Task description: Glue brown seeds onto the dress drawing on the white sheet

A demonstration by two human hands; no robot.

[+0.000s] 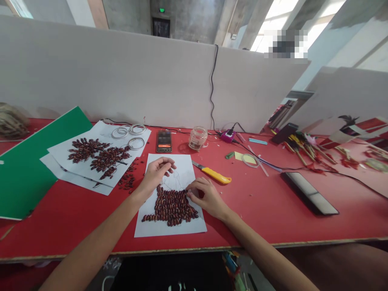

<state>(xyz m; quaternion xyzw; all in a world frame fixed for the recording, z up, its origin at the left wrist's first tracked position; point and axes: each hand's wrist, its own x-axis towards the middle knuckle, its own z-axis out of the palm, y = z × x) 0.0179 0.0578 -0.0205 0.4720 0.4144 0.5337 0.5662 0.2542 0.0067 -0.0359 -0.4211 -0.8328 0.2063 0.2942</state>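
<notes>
A white sheet (pixel 178 226) lies on the red table in front of me, with a patch of dark red beans (pixel 172 207) stuck over a pencil drawing. My left hand (pixel 157 171) rests on the sheet's upper part, fingers curled in a loose cup; what it holds is hidden. My right hand (pixel 203 196) presses its pinched fingertips at the bean patch's right edge, on a bean too small to make out clearly.
A yellow utility knife (pixel 214 173) lies right of the sheet. Bean pictures on paper (pixel 97 155), tape rolls (pixel 136 142), a phone (pixel 164 141), a glass jar (pixel 197 138), a green board (pixel 27 165) and craft scraps (pixel 303 149) crowd the table. Grey partitions stand behind.
</notes>
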